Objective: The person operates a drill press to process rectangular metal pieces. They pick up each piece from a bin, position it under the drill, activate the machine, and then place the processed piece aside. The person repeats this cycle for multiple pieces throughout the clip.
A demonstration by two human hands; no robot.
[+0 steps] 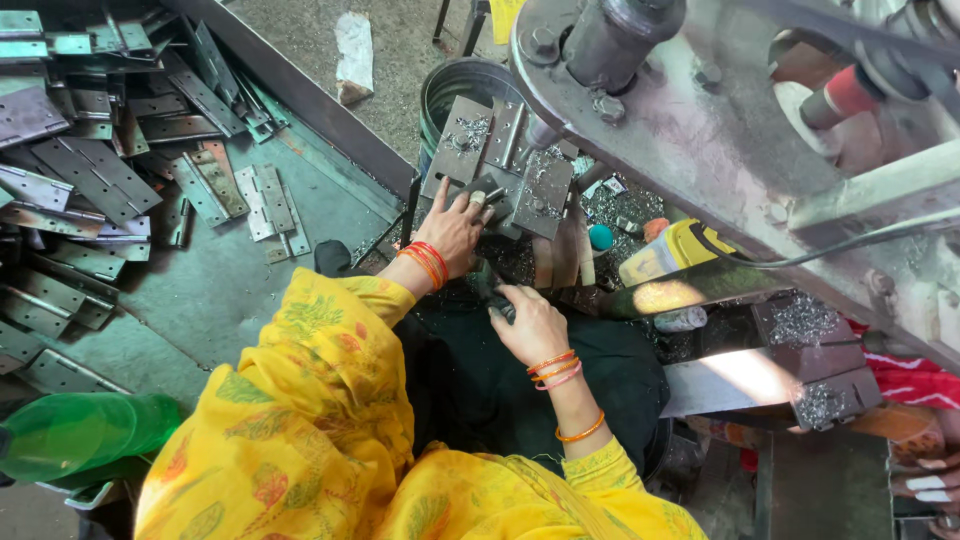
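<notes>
My left hand [455, 230], with red bangles at the wrist, presses down on a grey metal hinge plate [492, 192] lying on the work plate [462, 140] under the drill spindle [610, 40]. Its fingers are spread over the hinge's near edge. My right hand [530, 322], wearing orange bangles, sits lower, above my dark lap, and is closed around a small dark object [497, 300] whose shape I cannot make out. Metal shavings lie scattered over the plates around the hinge.
A big heap of grey hinges [90, 150] covers the floor at left. A green plastic container [80, 430] lies at the lower left. A yellow bottle [670, 252], a dark bucket [470, 80] and shavings [800, 322] crowd the machine frame [720, 150]. Another person's painted toes [925, 485] show at the lower right.
</notes>
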